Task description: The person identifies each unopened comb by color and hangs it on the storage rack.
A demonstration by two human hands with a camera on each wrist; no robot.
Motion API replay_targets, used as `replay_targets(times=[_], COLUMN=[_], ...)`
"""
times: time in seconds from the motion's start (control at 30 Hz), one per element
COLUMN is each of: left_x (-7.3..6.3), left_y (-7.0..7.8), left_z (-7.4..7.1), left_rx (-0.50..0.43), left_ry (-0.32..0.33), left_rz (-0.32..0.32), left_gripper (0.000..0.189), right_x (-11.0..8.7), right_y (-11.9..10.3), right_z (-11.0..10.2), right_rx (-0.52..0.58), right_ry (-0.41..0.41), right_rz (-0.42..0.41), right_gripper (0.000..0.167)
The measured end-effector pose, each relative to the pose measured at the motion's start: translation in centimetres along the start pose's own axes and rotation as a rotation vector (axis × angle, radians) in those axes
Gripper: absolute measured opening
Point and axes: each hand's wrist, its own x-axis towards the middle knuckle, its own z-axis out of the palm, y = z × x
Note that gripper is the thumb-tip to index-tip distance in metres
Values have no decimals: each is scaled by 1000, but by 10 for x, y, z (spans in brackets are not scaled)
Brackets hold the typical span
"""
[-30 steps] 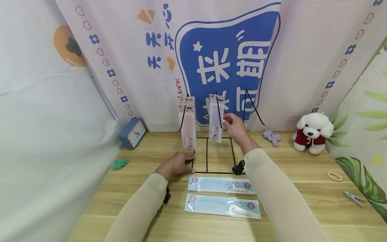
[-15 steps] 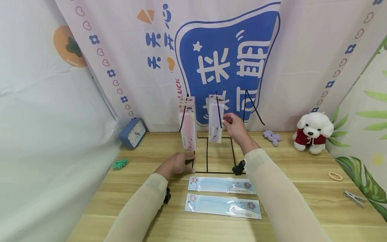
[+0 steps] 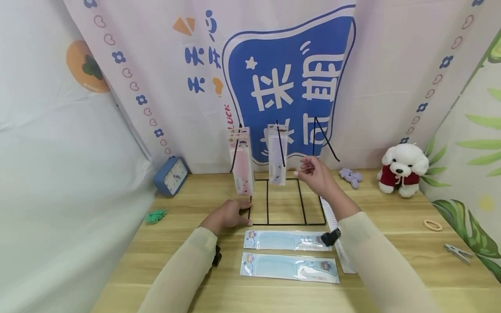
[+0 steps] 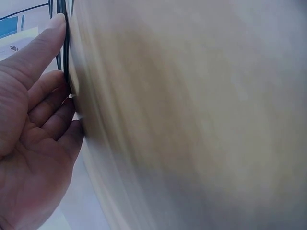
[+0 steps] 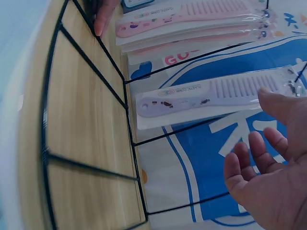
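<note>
My left hand (image 3: 227, 214) rests at the left edge of a black wire display rack (image 3: 287, 224), thumb and fingertips touching the wire on the wooden table. A packaged purple comb (image 3: 275, 163) hangs on the rack's middle hook. My right hand (image 3: 316, 176) is just right of it, fingers loosely bent and holding nothing. In the right wrist view, the thumb overlaps the toothed end of the purple comb (image 5: 182, 103). Several packaged pink combs (image 3: 242, 167) hang from the left hook. No comb hangs on the right hook (image 3: 328, 141).
Two packaged blue combs (image 3: 275, 240) lie in front of the rack. Another pack (image 3: 344, 258) lies partly under my right forearm. A blue clock (image 3: 171, 176) and green yarn (image 3: 155, 216) are at left; a purple toy (image 3: 350, 177), plush dog (image 3: 403, 169), ring (image 3: 432, 225) and clip (image 3: 458, 253) at right.
My right hand has let go of the hanging purple comb and moved right and slightly down from it. The pack under the right forearm has come into sight. The left hand stays put.
</note>
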Motion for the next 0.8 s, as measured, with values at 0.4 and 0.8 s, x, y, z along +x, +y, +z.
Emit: replay_targets(times=[0.4, 0.8], left_x=[1, 2], left_y=[-4, -2], left_z=[1, -1], left_rx=[-23, -14], left_ry=[5, -4], left_rz=[8, 18], left_gripper=[78, 77], right_x=[-96, -119], right_y=[54, 81], right_z=[-42, -31], right_rx=[-356, -555], right_ry=[-78, -173], right_rz=[211, 359], right_gripper=[70, 93])
